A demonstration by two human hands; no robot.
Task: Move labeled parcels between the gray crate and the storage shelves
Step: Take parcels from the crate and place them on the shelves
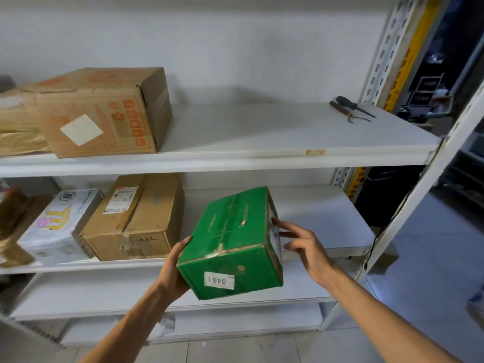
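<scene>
A green cardboard parcel (233, 242) with a white label reading 0401 is held tilted in the air, in front of the middle shelf (327, 218). My left hand (171, 271) grips its left side from below, thumb on the top edge. My right hand (301, 239) touches its right end with fingers nearly straight. The gray crate is not in view.
The middle shelf holds a brown box (136, 218), a white printed parcel (60, 226) and more parcels at far left. The top shelf (262, 137) carries a large brown box (104, 111) and two hand tools (351, 107). A lower shelf (104, 292) lies beneath. A shelf upright (419, 195) stands at right.
</scene>
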